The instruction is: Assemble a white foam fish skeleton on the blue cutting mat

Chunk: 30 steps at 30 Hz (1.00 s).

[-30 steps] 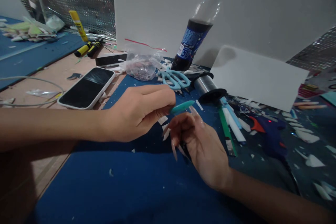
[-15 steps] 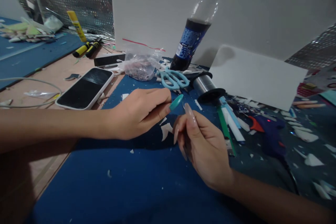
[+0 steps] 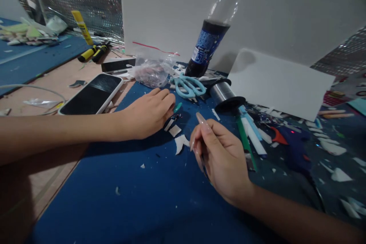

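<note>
My left hand (image 3: 151, 112) is low over the blue mat (image 3: 137, 202), palm down with its fingers curled together. Its long teal thumbnail shows beside a few small dark bits (image 3: 177, 116); anything between the fingertips is hidden. My right hand (image 3: 221, 150) is closed, thumb against curled fingers, with long pale nails. A thin dark line shows under its fingers, too fine to name. White scraps (image 3: 180, 143) lie on the mat between both hands. Light-blue scissors (image 3: 188, 85) and a spool of clear line (image 3: 224, 95) lie just beyond the hands.
At the back stands a bottle of dark drink (image 3: 208, 47), beside a zip bag (image 3: 153, 70). On the left lie a phone (image 3: 93, 93) and yellow-black pliers (image 3: 94, 52). A glue gun (image 3: 299, 148), a white board (image 3: 280, 84) and scattered scraps fill the right.
My left hand has moved left and away from my right hand, down toward the mat by the small dark bits. The right hand has stayed nearly in place.
</note>
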Motion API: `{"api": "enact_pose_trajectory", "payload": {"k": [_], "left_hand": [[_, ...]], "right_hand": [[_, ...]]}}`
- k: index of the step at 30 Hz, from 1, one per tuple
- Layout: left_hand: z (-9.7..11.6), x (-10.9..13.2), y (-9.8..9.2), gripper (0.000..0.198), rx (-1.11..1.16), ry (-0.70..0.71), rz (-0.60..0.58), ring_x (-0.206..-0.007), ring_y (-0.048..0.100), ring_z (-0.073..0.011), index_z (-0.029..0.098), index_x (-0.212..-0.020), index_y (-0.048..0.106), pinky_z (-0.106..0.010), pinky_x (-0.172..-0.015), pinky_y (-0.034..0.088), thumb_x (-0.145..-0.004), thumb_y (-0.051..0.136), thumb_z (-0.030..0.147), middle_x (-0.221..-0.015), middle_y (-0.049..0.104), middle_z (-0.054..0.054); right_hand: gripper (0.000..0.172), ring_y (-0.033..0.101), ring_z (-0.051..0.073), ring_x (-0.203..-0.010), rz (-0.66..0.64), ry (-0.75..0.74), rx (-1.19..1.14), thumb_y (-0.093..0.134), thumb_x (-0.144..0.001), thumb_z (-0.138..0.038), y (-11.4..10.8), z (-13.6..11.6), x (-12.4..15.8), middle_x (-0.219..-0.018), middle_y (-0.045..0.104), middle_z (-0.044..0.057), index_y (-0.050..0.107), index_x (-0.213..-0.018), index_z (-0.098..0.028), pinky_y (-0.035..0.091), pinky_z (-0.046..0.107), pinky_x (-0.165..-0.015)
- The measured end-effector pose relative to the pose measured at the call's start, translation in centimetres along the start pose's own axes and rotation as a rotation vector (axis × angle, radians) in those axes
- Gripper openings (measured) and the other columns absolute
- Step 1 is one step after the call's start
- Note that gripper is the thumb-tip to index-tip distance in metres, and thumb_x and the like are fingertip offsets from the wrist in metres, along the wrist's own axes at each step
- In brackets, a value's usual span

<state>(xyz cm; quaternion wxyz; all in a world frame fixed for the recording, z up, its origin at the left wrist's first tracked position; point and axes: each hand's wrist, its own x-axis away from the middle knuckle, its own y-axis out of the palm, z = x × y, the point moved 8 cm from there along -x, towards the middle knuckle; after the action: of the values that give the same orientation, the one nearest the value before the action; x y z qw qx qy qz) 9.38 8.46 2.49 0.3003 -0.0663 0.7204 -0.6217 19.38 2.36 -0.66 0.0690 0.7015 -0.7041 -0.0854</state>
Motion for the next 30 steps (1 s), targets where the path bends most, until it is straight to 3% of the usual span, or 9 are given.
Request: {"api": "enact_pose_trajectory", "payload": {"k": [8,13,20,26,30], "left_hand": [[1.0,0.9,-0.1,0.012,0.178,-0.031,-0.065,-0.063,0.046,-0.0148,0.013,-0.089,0.046,-0.027,-0.057,0.036,-0.090,0.035,0.010,-0.080,0.052,-0.004],[-0.6,0.0,-0.4,0.015,-0.018,-0.077,0.003,-0.071,0.051,-0.0192,0.011,-0.092,0.049,-0.030,-0.061,0.037,-0.093,0.034,0.015,-0.085,0.055,-0.009],[-0.8,-1.3,2.7,0.024,-0.006,0.033,-0.274,-0.079,0.054,-0.0195,0.013,-0.092,0.054,-0.028,-0.067,0.038,-0.095,0.044,0.035,-0.086,0.060,-0.007],[0.7,-1.4,3.3,0.011,-0.100,0.177,-0.364,-0.082,0.055,-0.0227,0.015,-0.096,0.056,-0.031,-0.063,0.035,-0.092,0.045,0.015,-0.090,0.062,-0.007],[0.9,-1.3,3.2,0.021,-0.085,0.221,-0.358,-0.080,0.055,-0.0214,0.016,-0.095,0.056,-0.030,-0.059,0.032,-0.081,0.050,0.001,-0.086,0.063,-0.005]], "right_hand": [[0.034,0.041,0.002,-0.037,0.026,0.004,-0.008,0.060,-0.088,-0.041,-0.1,0.1,-0.1,-0.048,0.048,-0.006,0.057,-0.063,-0.017,0.035,0.011,-0.035],[0.034,0.042,0.002,-0.038,0.031,0.002,-0.013,0.060,-0.088,-0.041,-0.2,0.1,-0.1,-0.048,0.048,-0.006,0.057,-0.064,-0.018,0.033,0.011,-0.034],[0.034,0.041,0.002,-0.038,0.031,0.018,-0.015,0.058,-0.089,-0.040,-0.1,0.1,0.1,-0.048,0.048,-0.006,0.056,-0.064,-0.018,0.033,0.012,-0.035],[0.033,0.041,0.002,-0.038,0.036,0.025,-0.017,0.058,-0.089,-0.039,-0.3,0.2,0.0,-0.049,0.049,-0.006,0.056,-0.064,-0.018,0.031,0.013,-0.034],[0.034,0.040,0.002,-0.037,0.028,0.017,-0.006,0.056,-0.090,-0.039,-0.3,0.2,0.0,-0.049,0.049,-0.006,0.055,-0.064,-0.018,0.031,0.013,-0.034]]}}
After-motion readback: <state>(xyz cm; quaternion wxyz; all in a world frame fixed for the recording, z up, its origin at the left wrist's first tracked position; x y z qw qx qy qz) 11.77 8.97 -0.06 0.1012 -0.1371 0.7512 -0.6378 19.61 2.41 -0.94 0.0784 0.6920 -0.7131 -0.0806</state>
